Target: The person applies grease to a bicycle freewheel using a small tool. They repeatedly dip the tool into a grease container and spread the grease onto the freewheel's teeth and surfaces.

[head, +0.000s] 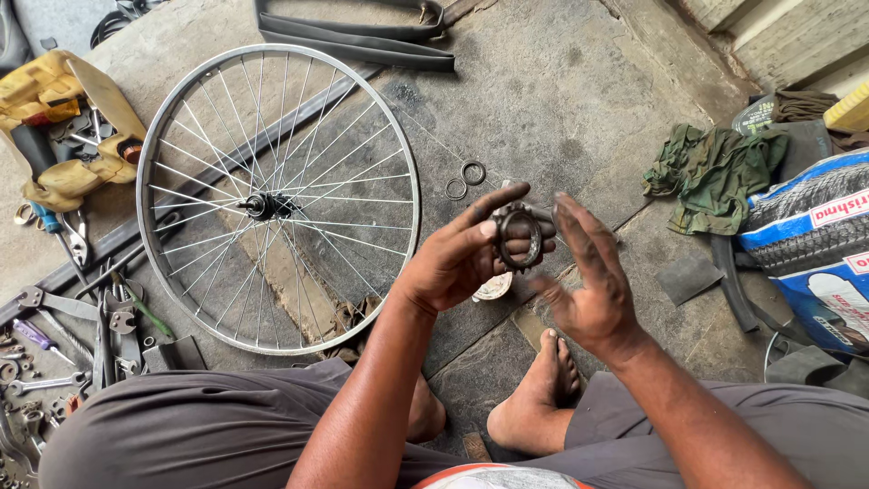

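At far left I see wrenches (41,385) strewn on the floor (561,100), then a spoked wheel (278,199) lying flat. My left hand (462,258) pinches a toothed sprocket ring (518,237) between thumb and fingers; two small rings (465,179) lie beyond it. My right hand (588,276) hovers spread beside the ring. Farther right: green rag (715,172), blue-and-white printed bag (815,244).

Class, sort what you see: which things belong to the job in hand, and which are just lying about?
In the job:
left hand holding the toothed sprocket
right hand open beside it
bicycle wheel
two small rings

Lying about:
spanners and pliers
yellow tool bag
green cloth
rubber tube
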